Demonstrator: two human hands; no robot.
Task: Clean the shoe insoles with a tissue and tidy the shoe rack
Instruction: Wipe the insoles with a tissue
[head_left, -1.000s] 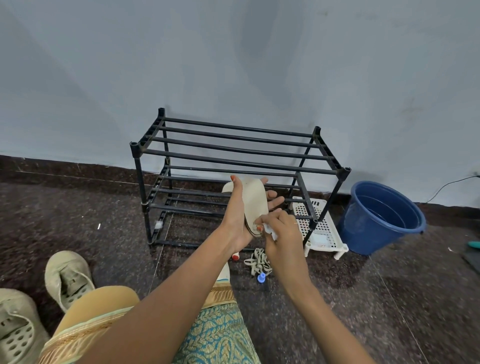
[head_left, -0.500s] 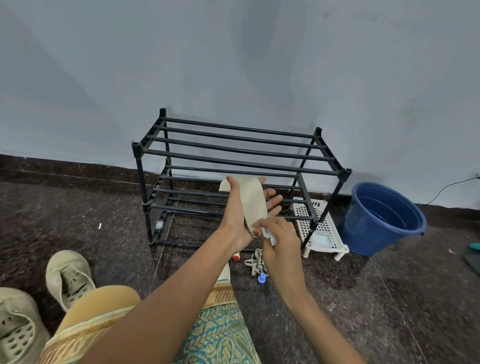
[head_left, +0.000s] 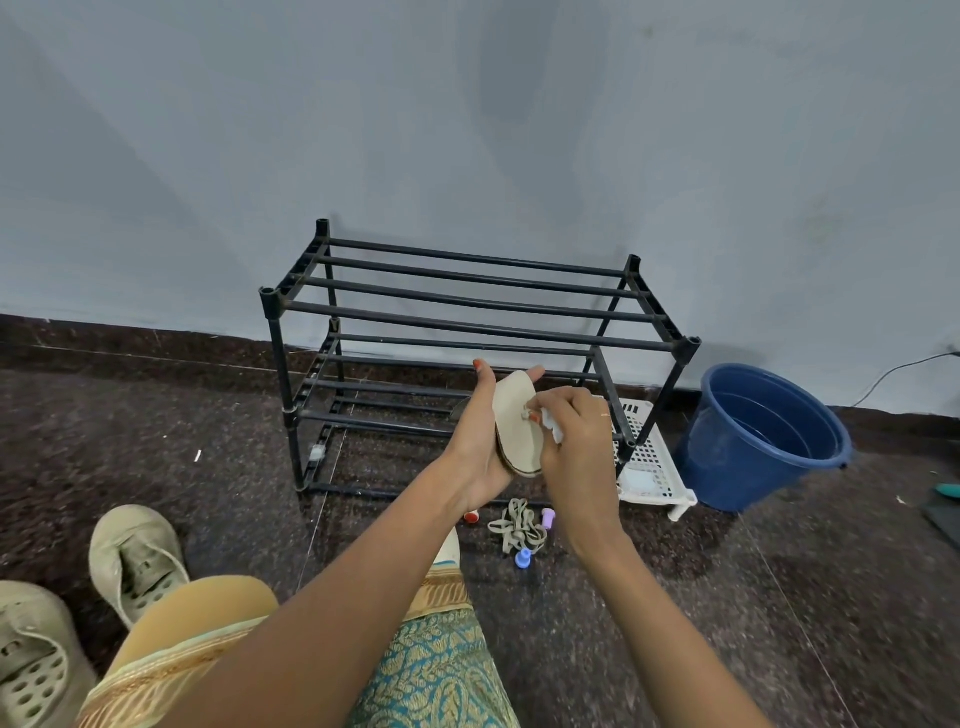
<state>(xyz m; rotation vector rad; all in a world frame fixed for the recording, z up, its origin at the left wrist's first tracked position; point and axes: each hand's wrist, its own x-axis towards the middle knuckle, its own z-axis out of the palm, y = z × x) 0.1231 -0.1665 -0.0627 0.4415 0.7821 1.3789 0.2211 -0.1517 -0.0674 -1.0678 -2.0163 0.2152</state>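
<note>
Two hands work together in front of the black shoe rack (head_left: 467, 312). The left hand (head_left: 470, 447) holds a pale insole (head_left: 506, 431) up on its edge. Its thumb lies along the near side and its fingers go behind, so it is wrapped round the insole, not lying flat. The right hand (head_left: 576, 457) has its fingers bunched tight on a small white tissue (head_left: 555, 427) and presses it on the middle of the insole. The insole is up in the air, near the rack's low shelf, and rests on nothing but the hand.

This looks like the wiping step. To do it well, the left hand should hold firm, because an insole is thin and will likely bend when pushed. Fingers spread behind it would give the tissue something hard to rub on. The right hand should rub in long strokes from one end to the other and go right out to the rim, where dirt likes to hide. The tissue is small and may tear or get grubby, so turning it to a clean bit would help.

Some grey shoelaces (head_left: 519, 525) lie on the dark floor (head_left: 208, 415) just under the hands. Two grey shoes (head_left: 137, 561) wait at the near left. A blue bucket (head_left: 763, 441) stands to the right of the rack.
</note>
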